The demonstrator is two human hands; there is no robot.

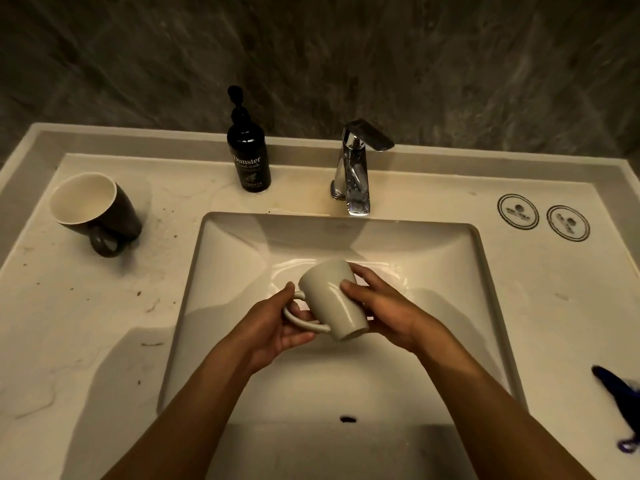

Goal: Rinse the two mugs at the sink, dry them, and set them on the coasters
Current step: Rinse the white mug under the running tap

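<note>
Over the middle of the white sink basin [450, 278] I hold a pale grey mug [329, 299], tipped so its mouth faces away and its base points at me. My left hand [273, 327] grips its handle. My right hand [377, 306] is wrapped around its side. A second mug [104, 216], black outside and white inside, stands on the counter at the left with its handle toward me. Two round white coasters [518, 212] [568, 223] lie on the counter at the right. No water runs from the chrome tap [353, 174].
A black hand-wash pump bottle [248, 157] stands behind the basin, left of the tap. A blue cloth [616, 393] lies at the counter's right edge. Brown specks dot the left counter [69, 306]. A dark marble wall rises behind.
</note>
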